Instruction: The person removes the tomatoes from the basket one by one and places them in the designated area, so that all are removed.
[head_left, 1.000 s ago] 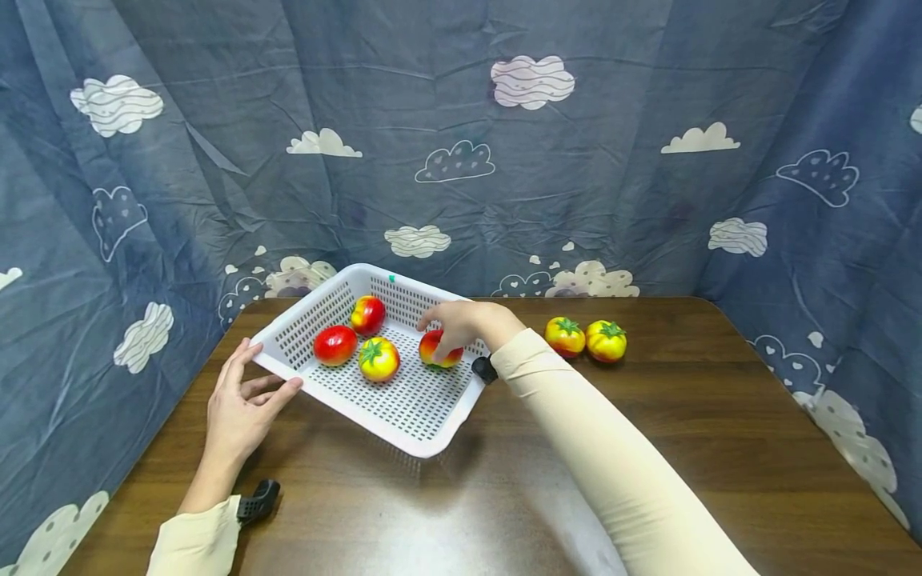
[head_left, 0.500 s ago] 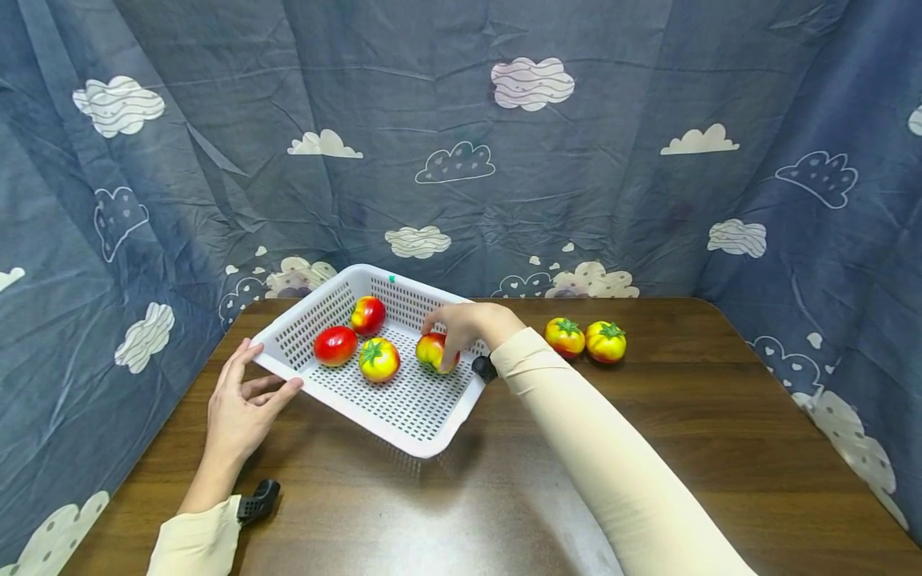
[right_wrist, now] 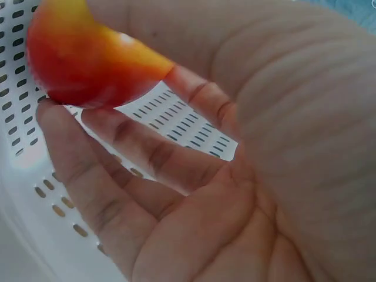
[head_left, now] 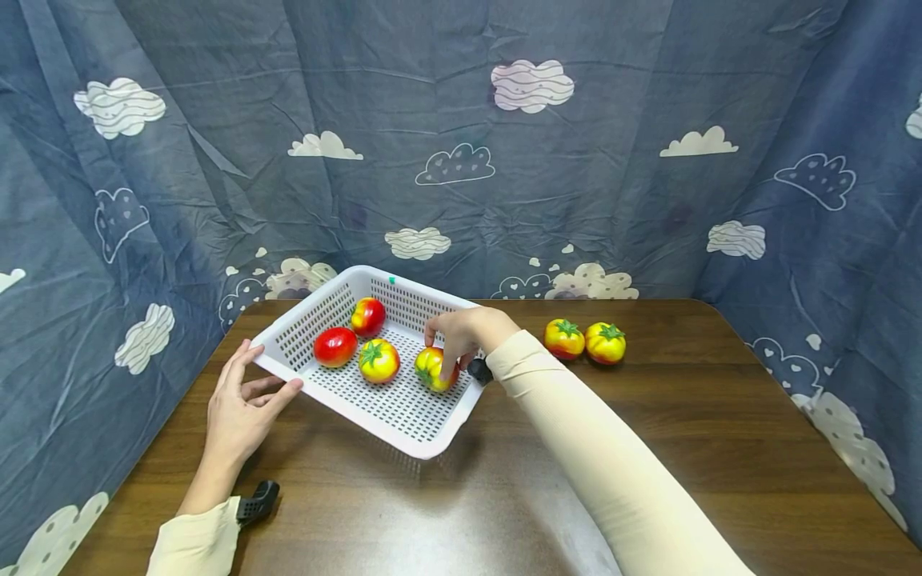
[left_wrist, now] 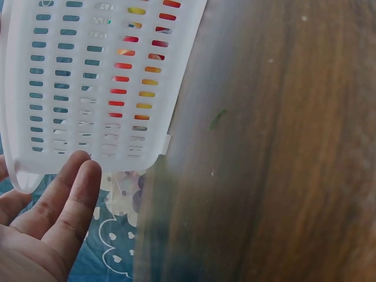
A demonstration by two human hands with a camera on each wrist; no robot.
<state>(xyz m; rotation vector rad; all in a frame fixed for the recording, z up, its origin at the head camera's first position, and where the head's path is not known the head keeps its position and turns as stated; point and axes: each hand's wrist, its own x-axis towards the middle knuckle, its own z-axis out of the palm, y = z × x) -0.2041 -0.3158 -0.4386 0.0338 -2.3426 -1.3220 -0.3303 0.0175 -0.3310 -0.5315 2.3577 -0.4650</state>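
A white perforated basket (head_left: 360,408) sits at an angle on the wooden table. Inside it, my right hand (head_left: 468,332) holds a red-yellow tomato (head_left: 432,370) between thumb and fingers; the right wrist view shows the fingers curled about its red underside (right_wrist: 88,64). To the left lie another tomato (head_left: 378,360), a red oval fruit (head_left: 334,346) and a red-yellow fruit (head_left: 368,316). My left hand (head_left: 241,408) touches the basket's left corner with thumb and fingertips; in the left wrist view two fingers of that hand (left_wrist: 59,217) lie against the basket's end wall (left_wrist: 88,135).
Two yellow-red tomatoes (head_left: 565,339) (head_left: 606,343) stand side by side on the table (head_left: 684,416), right of the basket. A blue curtain with cloud prints (head_left: 576,200) hangs behind the table and along both sides.
The tomato at my right hand has turned, its green leaves now facing up and left, and has shifted slightly nearer the basket's front. My left hand and the basket have stayed put.
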